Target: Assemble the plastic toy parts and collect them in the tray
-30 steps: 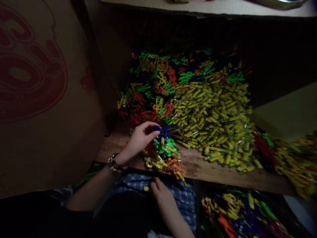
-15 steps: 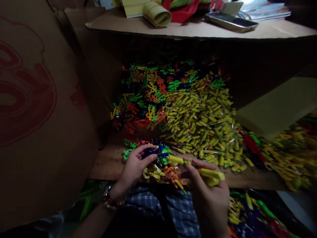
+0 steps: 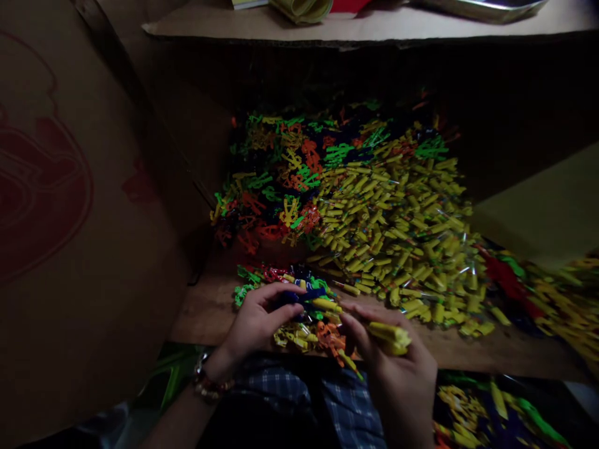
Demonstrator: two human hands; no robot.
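Observation:
My left hand pinches a dark blue plastic piece between thumb and fingers, its narrow end pointing right. A short yellow tube sits at that end, in line with it or just below; I cannot tell how they join. The thumb and fingertips of my right hand come close to the tube's right end. Across the right fingers lies a yellow wrapped piece, held in that hand. Beneath both hands is a small heap of green, red, yellow and orange plastic pieces on the wooden board.
A large pile of yellow tubes covers the board, with mixed coloured pieces behind. Cardboard walls stand at left, and a cardboard shelf overhangs the back. More pieces lie lower right.
The view has tilted downward. The yellow tube between my hands now sits closer to the blue piece, and my right fingertips have drawn back slightly from its end.

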